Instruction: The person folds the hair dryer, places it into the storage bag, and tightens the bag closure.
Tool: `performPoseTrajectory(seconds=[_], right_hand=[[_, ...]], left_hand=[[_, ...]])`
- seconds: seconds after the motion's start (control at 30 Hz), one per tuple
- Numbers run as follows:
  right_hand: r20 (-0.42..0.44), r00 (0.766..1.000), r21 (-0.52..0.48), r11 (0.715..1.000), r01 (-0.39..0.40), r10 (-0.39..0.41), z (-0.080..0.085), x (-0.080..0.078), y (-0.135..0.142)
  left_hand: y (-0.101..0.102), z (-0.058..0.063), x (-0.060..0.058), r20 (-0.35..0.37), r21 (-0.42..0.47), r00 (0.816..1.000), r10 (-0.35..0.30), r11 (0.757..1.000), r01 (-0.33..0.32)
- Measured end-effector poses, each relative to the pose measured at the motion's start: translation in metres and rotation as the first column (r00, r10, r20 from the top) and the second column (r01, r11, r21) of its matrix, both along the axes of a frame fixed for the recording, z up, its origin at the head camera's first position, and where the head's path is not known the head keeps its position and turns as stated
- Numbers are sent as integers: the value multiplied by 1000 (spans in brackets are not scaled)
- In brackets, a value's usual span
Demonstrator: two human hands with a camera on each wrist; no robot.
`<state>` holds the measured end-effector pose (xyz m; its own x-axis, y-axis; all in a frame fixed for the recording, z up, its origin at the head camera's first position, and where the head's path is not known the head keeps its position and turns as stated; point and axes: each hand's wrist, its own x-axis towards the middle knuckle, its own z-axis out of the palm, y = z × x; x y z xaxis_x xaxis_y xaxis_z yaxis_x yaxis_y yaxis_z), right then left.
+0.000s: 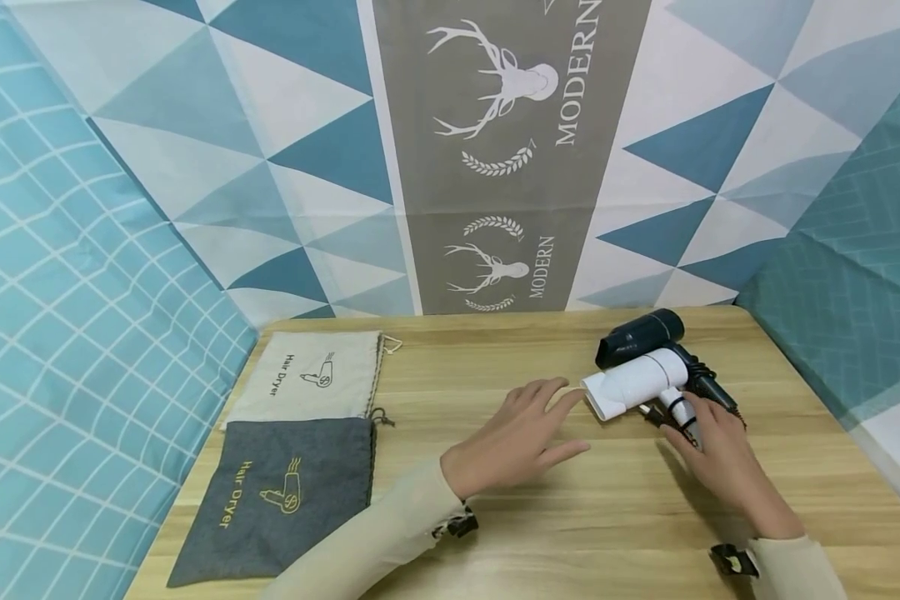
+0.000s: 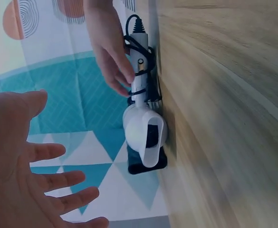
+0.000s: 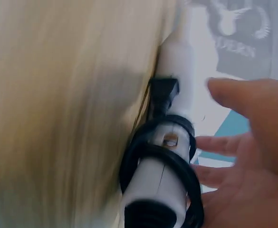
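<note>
White hair dryer [image 1: 637,383] is seen on the right part of the wooden table [image 1: 555,542], its nozzle turned to the left and its handle toward the near side. Nearest, light sleeves [image 1: 390,533] are worn on both arms. By the left hand [image 1: 510,437] nothing is held; its fingers are spread apart, near the nozzle. The right hand [image 1: 723,458] is placed at the handle, thumb and fingers apart, not clamped around it (whether it is touched by the fingertips cannot be told surely). Around this handle a black cord [image 3: 172,161] is wound. At the left, a dark grey drawstring bag [image 1: 281,500], printed "Hair Dryer", is laid flat; beyond it a cream one [image 1: 307,375] is laid, printed likewise. Just behind the white dryer, a black hair dryer [image 1: 640,337] is placed. Farthest, a cloth backdrop [image 1: 487,183] with deer heads is hung.
</note>
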<state>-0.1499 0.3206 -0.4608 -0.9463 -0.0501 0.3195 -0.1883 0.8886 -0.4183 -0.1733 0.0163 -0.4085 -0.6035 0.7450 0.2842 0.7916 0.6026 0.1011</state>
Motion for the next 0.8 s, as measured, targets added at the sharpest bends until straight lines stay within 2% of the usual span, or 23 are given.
performPoseTrajectory(seconds=[0.1, 0.27, 0.57, 0.7, 0.8], right_hand=[[-11, 999, 13, 999, -43, 43, -2, 0, 3], [-109, 993, 21, 999, -44, 46, -6, -2, 7], [-71, 997, -3, 1000, -8, 8, -11, 3, 12], [-69, 997, 10, 1000, -17, 17, -12, 2, 12], [-79, 996, 11, 1000, -28, 29, -12, 1, 11]], left_hand=[[11, -4, -6, 10, -5, 1000, -7, 1000, 7], [28, -11, -18, 56, -35, 998, 1, 999, 1], [56, -21, -49, 148, -73, 989, 22, 997, -12], [68, -25, -62, 244, -56, 968, 55, 998, -42], [76, -28, -70, 345, -22, 936, 63, 998, -59]])
